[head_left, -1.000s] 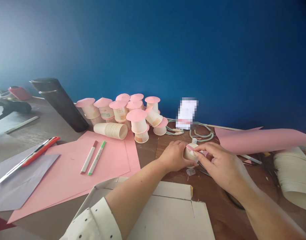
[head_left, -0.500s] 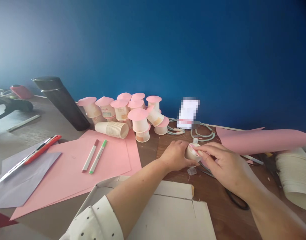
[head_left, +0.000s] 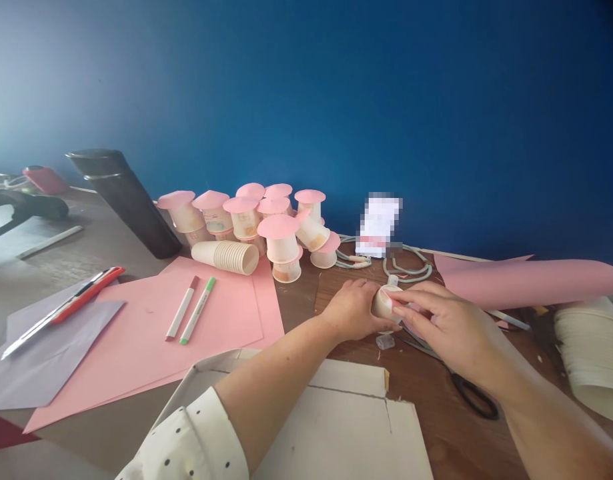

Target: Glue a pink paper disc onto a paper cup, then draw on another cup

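Note:
My left hand (head_left: pixel 350 311) is curled around a small white paper cup (head_left: pixel 383 307) on the brown table, keeping it in place. Over the cup's top, my right hand (head_left: pixel 449 327) pinches a small pink paper piece (head_left: pixel 389 295) against it; most of the piece is hidden by the fingers. A clear plastic cap (head_left: pixel 385 342) lies just in front of the cup. Partly under my right forearm are scissors with a black handle (head_left: pixel 476 398).
Pink-roofed cup stacks (head_left: pixel 279 237) stand at the wall, beside nested cups (head_left: pixel 226 257). Pink sheets (head_left: pixel 151 360) carry two markers (head_left: pixel 197 310) and a utility knife (head_left: pixel 66 310). A black flask (head_left: pixel 129 207), phone (head_left: pixel 379 223), cardboard (head_left: pixel 346 427), rolled pink paper (head_left: pixel 526 283) and cup stack (head_left: pixel 589 353) surround my hands.
My right fingers have pressed the pink piece down closer onto the cup; less of it shows. The left hand keeps its hold. The view has shifted slightly.

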### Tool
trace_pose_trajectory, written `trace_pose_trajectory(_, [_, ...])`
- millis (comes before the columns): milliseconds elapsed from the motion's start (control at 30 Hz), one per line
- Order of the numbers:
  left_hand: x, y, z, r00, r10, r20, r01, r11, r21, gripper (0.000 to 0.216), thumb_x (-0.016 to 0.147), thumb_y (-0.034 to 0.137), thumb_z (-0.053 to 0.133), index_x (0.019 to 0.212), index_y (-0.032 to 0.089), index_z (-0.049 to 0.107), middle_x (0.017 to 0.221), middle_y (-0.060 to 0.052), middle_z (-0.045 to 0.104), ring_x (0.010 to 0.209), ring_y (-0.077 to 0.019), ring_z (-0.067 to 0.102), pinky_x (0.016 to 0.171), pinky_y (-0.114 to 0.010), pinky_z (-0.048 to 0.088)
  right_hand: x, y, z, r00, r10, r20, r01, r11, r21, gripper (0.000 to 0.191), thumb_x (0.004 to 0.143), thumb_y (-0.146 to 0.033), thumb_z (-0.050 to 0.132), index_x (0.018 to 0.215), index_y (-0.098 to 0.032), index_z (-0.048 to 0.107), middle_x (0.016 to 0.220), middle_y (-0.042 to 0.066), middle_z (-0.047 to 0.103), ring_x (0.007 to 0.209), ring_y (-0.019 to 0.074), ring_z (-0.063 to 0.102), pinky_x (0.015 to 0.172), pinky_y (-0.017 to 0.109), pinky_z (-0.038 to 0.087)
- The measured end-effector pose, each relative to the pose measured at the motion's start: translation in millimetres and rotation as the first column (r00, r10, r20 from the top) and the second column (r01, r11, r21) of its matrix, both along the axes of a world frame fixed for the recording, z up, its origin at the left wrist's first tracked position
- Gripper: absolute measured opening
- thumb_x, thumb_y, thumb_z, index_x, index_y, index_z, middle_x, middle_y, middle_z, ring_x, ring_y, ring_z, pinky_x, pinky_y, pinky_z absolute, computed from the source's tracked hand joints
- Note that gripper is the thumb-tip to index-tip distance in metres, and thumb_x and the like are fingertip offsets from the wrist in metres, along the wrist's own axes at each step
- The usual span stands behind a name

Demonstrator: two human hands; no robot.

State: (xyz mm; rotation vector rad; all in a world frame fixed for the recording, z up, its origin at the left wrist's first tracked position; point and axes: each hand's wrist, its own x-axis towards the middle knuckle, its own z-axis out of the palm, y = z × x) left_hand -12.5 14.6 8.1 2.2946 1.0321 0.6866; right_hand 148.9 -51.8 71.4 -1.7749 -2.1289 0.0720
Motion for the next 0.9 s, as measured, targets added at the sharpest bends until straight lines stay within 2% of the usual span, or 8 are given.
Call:
trace_pose_trajectory(533, [0.1,1.2,-2.3,1.000,0.001,-0.015,-0.001,1.000,0.015,0.054,0.066,0.060,0.068,0.097,0.018,0.057,0.103,-0.009,0.062,0.102,-0.0284,0.055,0.088,-0.040,0.043,-1.9,1.5,-6.5,0.999,-0.024,-0.031,0.025,0.999,0.030,0.027,0.087,-0.049,0.051,0.096,-0.031,0.068,0.104,0.000,0.066,0.064,0.0130,0.061,0.053,0.025,0.044])
trace_pose_trajectory(900, [-0.2,-1.1,1.0,1.000,-0.004,-0.017,0.004,1.000,0.005,0.052,0.068,0.063,0.065,0.096,0.019,0.057,0.104,-0.010,0.062,0.102,-0.0294,0.055,0.088,-0.041,0.044,-2.9,1.3,-6.9,0.999,-0.033,0.015,0.033,0.999,0.036,0.026,0.085,-0.045,0.050,0.096,-0.027,0.065,0.095,0.002,0.066,0.058,0.0124,0.060,0.046,0.024,0.040])
